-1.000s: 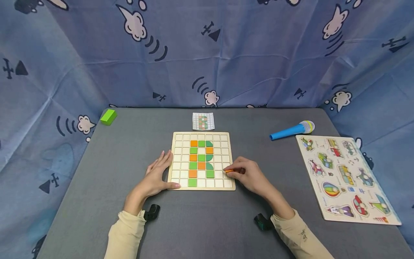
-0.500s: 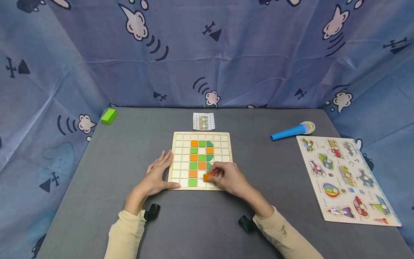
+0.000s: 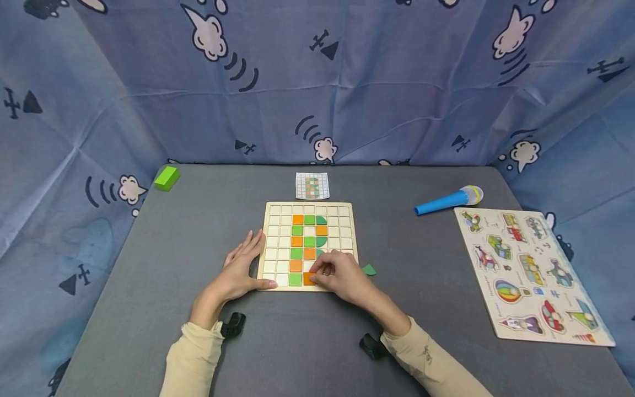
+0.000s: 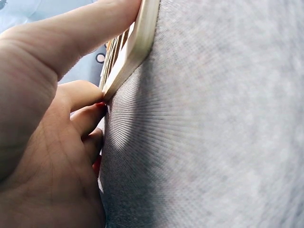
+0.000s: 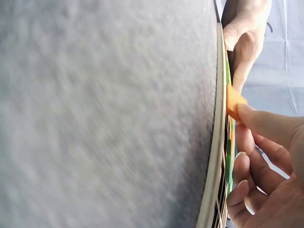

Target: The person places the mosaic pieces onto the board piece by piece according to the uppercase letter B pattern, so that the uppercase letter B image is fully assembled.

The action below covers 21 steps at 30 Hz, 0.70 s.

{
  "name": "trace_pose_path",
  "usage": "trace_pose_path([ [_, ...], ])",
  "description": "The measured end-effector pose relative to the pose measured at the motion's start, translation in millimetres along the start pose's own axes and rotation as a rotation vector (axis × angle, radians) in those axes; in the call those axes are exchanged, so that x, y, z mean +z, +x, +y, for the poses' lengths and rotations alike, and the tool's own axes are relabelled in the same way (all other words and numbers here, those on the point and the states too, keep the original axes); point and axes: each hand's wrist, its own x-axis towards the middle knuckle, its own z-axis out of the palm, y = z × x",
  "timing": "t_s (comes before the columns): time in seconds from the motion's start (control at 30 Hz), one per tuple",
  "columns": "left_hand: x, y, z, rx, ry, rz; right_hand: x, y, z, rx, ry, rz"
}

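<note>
In the head view, a wooden grid board [image 3: 274,252] lies on the table, with orange, green and dark green tiles in some of its cells. My right hand [image 3: 342,275] pinches an orange square tile [image 3: 308,279] between thumb and fingers. That tile touches the board's front row, beside a green square tile [image 3: 295,279]; the right wrist view shows the orange tile [image 5: 234,102] tilted against the surface. My left hand [image 3: 242,268] rests at the board's left front corner, thumb on the front rim and fingers along the left edge. My right hand covers several cells.
A pattern card [image 3: 312,186] lies behind the board. A dark green piece [image 3: 369,269] is on the table just right of it. Farther right are a blue toy microphone [image 3: 448,200] and a picture puzzle board [image 3: 511,298]. A green block [image 3: 167,179] sits at the back left corner.
My right hand has brought the orange tile leftward from the board's right side to its front row. The dark green piece on the table has come into view. My left hand has stayed still.
</note>
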Motion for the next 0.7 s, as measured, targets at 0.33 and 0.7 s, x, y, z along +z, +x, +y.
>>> trace_pose_path([
  [0.33, -0.1, 0.6, 0.6, 0.005, -0.003, 0.006, -4, -4.8, 4, -0.015, -0.132, 0.013],
  [0.7, -0.3, -0.5, 2.0, -0.006, -0.002, 0.005, -47, -31.3, 30, 0.118, -0.149, -0.04],
])
